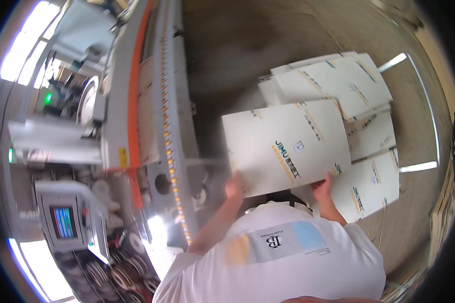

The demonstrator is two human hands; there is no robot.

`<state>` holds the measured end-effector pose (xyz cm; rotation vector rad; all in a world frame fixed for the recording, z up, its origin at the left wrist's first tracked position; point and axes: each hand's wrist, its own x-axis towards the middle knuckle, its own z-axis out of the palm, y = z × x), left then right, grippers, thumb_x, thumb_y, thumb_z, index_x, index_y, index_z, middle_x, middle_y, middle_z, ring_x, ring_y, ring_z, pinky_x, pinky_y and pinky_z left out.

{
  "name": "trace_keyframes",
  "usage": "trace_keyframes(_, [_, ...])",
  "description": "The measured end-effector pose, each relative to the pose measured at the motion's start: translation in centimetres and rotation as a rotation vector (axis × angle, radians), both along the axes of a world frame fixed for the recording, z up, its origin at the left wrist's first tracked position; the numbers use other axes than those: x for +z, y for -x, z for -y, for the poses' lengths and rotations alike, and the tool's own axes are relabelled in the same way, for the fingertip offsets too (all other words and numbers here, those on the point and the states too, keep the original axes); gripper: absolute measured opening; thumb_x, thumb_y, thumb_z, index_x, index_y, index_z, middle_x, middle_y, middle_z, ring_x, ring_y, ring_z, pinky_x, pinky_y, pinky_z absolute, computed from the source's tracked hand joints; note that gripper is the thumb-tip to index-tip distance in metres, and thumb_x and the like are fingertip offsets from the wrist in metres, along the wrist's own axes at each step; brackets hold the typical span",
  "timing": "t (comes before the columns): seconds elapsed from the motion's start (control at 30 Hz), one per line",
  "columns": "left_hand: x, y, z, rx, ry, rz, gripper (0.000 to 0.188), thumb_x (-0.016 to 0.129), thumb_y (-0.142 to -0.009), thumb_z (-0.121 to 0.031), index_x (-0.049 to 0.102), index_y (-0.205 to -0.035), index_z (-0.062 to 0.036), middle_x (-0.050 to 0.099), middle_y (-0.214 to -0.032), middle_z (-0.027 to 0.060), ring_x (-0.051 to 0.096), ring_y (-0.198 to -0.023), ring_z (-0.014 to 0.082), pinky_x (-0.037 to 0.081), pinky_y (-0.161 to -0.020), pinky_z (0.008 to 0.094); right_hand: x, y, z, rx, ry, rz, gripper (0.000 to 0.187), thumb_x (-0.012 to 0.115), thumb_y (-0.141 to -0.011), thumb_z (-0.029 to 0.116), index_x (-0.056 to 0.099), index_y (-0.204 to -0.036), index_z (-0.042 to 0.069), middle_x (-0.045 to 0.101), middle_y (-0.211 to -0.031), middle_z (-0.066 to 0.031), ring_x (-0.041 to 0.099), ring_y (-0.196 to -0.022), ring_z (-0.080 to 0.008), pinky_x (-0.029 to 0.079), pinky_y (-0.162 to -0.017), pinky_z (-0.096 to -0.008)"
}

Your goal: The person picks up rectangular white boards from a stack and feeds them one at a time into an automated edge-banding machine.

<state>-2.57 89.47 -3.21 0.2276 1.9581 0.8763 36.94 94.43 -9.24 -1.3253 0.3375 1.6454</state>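
A white rectangular panel [268, 136], printed with green, orange and dark markings, is held out in front of my body. My left hand [233, 186] grips it by its near left corner, slightly blurred by motion. At the near right corner, my right hand [322, 187] is closed on the same panel, its fingers partly hidden beneath. To the right lie several similar white panels [333, 81] in uneven, overlapping piles. The held panel overlaps part of the view of these piles.
Along my left runs a long machine with an orange stripe [135, 91] and a row of yellow rollers [168, 136]. A control box with a lit screen [63, 222] stands at far left, above several rolls [121, 275]. A pale metal frame [423, 96] lies beyond the piles.
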Motion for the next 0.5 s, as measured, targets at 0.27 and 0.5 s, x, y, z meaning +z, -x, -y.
trace_keyframes(0.27, [3.5, 0.9, 11.1, 0.299, 0.124, -0.066, 0.049, 0.055, -0.095, -0.048, 0.07, -0.098, -0.002, 0.067, -0.085, 0.0106, 0.062, -0.075, 0.0216, 0.049, -0.071, 0.0389, 1.4, 0.2, 1.7, 0.263, -0.129, 0.065, 0.05, 0.057, -0.09, 0.053, 0.059, -0.125, 0.018, 0.063, -0.122, -0.0015, 0.061, -0.111, -0.0218, 0.052, -0.093, -0.0365])
trace_keyframes(0.5, [7.0, -0.4, 24.5, 0.855, -0.223, -0.014, 0.04, 0.058, -0.098, -0.038, 0.068, -0.093, 0.0005, 0.061, -0.075, 0.002, 0.055, -0.064, 0.012, 0.046, -0.06, 0.0282, 4.6, 6.5, 2.3, 0.696, -0.118, 0.162, 0.052, 0.059, -0.09, 0.057, 0.056, -0.127, 0.021, 0.061, -0.122, 0.0029, 0.058, -0.108, -0.0171, 0.048, -0.088, -0.0329])
